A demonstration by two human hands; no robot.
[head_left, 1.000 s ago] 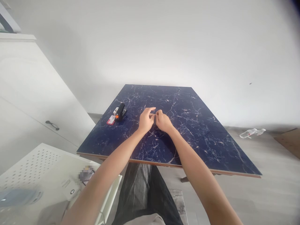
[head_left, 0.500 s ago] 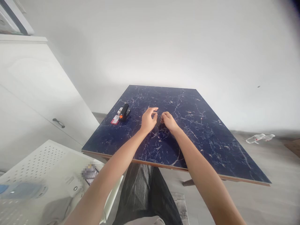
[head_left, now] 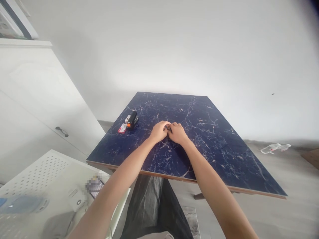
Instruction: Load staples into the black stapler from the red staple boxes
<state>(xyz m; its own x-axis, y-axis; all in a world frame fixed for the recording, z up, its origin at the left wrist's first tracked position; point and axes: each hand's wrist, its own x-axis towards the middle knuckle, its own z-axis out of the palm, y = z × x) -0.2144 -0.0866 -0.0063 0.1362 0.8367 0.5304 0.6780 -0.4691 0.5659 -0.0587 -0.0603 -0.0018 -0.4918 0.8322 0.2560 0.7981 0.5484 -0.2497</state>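
Over the middle of the dark blue marbled table [head_left: 199,152], my left hand [head_left: 159,131] and my right hand [head_left: 177,133] meet at the fingertips. The fingers of both are curled and closed. Whatever lies between them, if anything, is too small and hidden to name. Left of my left hand stands a black stapler [head_left: 132,120] with an orange patch on its near end. Against its left side are a small red-and-white box [head_left: 122,128] and a small white box [head_left: 127,119] partly behind it.
Below left is a white perforated table [head_left: 50,162] holding a blue-tinted clear container [head_left: 27,203] and other items. A white cabinet [head_left: 45,109] with a dark handle rises at the left. Clear plastic bottles [head_left: 271,148] lie on the floor at right. A white wall backs the table.
My hands were apart; now they have come together at the fingertips. My left hand's fingers have closed from a loose curve. The stapler and boxes have stayed in place.
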